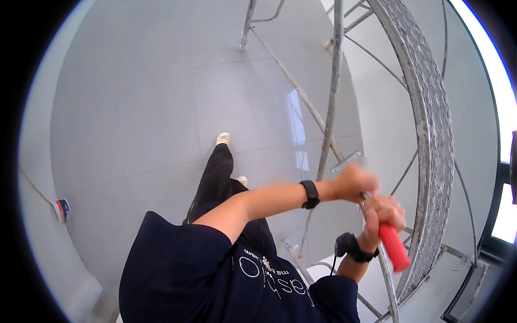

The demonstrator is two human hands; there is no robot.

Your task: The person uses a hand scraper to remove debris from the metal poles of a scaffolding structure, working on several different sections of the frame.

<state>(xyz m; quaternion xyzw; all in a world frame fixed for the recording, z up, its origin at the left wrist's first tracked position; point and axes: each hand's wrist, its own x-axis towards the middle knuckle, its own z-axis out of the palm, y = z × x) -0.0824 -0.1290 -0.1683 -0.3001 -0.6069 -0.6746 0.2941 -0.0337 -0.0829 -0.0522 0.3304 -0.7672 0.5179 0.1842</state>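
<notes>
My left hand [355,183] is closed around the upper part of a metal tool with a red handle [394,248]; the flat metal end [346,161] beyond it is blurred, so its kind is unclear. Just below, my right hand [383,218] wraps round the tool where the red handle begins. Both hands are beside the scaffold's tubes [330,107], to the right of my body. My white shoes [223,139] stand on the grey tiled floor [134,118].
A mesh scaffold platform [431,124] runs along the right, with cross braces [293,81] and legs reaching down to the tiles. A white bucket [61,211] sits by the left wall [40,161]. A bright window [506,212] is at the far right.
</notes>
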